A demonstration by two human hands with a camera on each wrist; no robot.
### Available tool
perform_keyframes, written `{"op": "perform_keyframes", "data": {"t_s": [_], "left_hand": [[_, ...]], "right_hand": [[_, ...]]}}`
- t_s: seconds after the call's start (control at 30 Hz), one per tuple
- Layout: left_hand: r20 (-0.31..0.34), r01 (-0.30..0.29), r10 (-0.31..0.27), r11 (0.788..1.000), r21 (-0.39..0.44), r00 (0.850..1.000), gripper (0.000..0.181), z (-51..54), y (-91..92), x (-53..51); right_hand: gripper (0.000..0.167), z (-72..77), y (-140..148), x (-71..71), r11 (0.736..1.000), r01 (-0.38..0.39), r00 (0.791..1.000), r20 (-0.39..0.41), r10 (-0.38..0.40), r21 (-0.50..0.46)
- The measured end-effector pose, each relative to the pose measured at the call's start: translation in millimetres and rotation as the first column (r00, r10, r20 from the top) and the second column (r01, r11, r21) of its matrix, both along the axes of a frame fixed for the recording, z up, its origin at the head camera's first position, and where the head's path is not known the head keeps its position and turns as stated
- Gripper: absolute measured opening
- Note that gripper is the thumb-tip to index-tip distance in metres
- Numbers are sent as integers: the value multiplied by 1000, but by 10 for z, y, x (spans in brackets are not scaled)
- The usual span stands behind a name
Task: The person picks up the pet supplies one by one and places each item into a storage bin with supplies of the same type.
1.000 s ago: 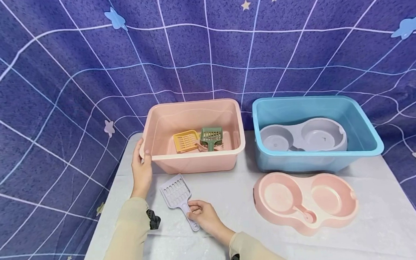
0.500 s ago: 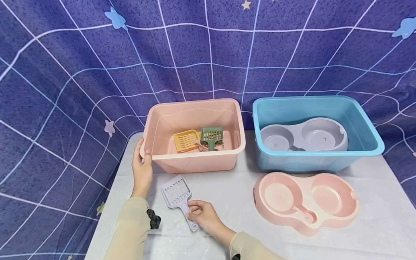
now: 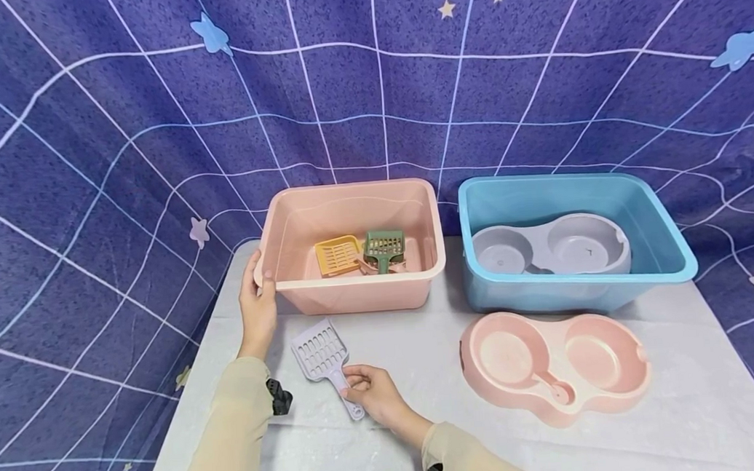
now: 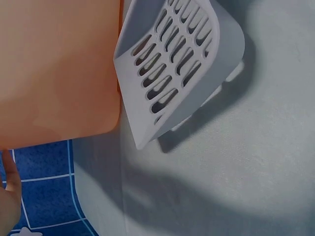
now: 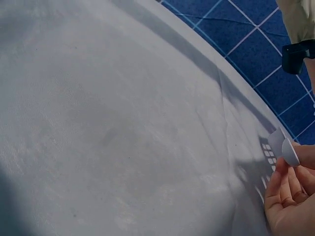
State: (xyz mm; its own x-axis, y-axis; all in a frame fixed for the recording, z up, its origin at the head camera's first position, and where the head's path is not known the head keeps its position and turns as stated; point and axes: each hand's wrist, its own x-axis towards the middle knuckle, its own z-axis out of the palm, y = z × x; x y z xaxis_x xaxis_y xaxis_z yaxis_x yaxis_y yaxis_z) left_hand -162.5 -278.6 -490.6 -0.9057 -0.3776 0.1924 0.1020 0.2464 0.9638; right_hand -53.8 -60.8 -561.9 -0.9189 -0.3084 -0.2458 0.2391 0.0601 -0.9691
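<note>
Pinching the lilac scoop [image 3: 325,362] by its handle in a nearly closed right hand [image 3: 376,396], just before the pink tub [image 3: 355,297]; gripping the tub's front-left corner in a part-curled left hand [image 3: 256,308].

a slotted grey scoop [image 4: 199,86] beside a peach tub [image 4: 59,69], fingers [image 4: 11,178] at its edge.

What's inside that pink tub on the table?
The pink tub holds a yellow slotted litter scoop and, to its right, a green slotted litter scoop. Something pink peeks out beneath the green one, mostly covered. The near wall hides part of the floor.
</note>
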Motion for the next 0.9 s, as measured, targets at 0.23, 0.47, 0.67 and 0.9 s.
{"op": "perform_keyframes", "data": {"t_s": [0.23,0.47,0.67,0.9], "left_hand": [[7,32,-32,999,8,999,50,313,127,145],[18,23,-23,1000,-3,1000,50,330,134,147],[22,21,-21,1000,-14,1000,50,329,134,147],[11,23,-23,1000,-16,1000,50,320,133,150]], "right_hand": [[35,41,25,17,1000,13,1000,-14,-13,-11],[36,65,54,19,999,9,1000,-7,-9,-42],[38,96,96,31,998,2,1000,5,-1,-57],[39,126,135,31,998,2,1000,-9,-3,-58]]}}
